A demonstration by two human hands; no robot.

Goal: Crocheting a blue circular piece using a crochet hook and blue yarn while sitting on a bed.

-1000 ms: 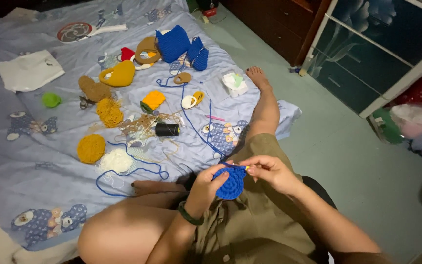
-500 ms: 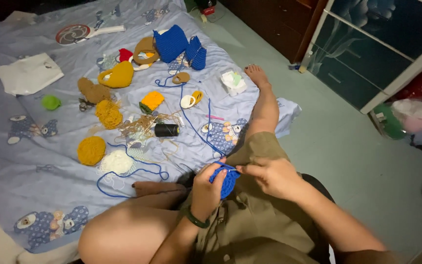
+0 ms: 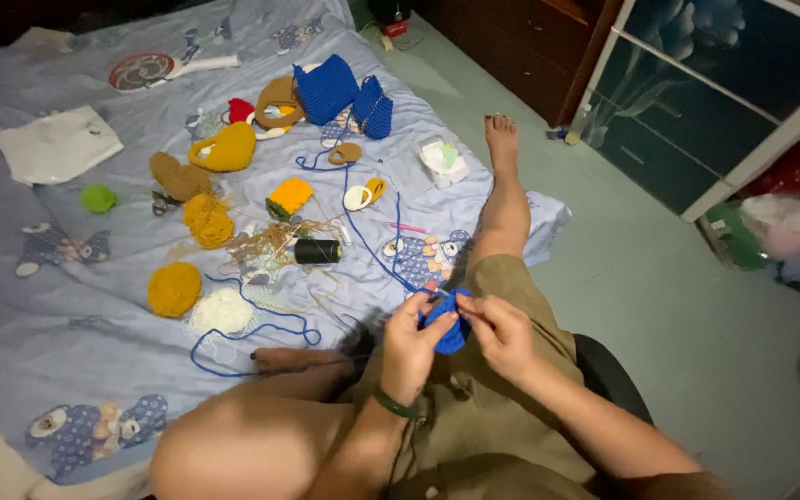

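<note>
I sit on the floor and hold a small round blue crochet piece point(image 3: 446, 324) over my lap. My left hand point(image 3: 409, 347) grips its left edge, a green band on that wrist. My right hand point(image 3: 502, 333) pinches the right edge, and a thin hook seems to sit between its fingers, too small to be sure. A blue yarn strand point(image 3: 363, 231) runs from the piece across the light blue sheet point(image 3: 67, 306) toward blue crocheted pieces point(image 3: 340, 88).
Spread on the sheet are mustard yarn rounds point(image 3: 175, 289), a white round point(image 3: 222, 311), a black thread spool point(image 3: 317, 251), a green ball point(image 3: 98, 197) and a white cloth point(image 3: 57, 143). My bare right leg point(image 3: 502, 194) stretches forward. A glass-fronted cabinet point(image 3: 715, 102) stands right.
Both hands have shifted slightly around the blue piece while working it. The view has moved a little; nothing on the sheet has moved.
</note>
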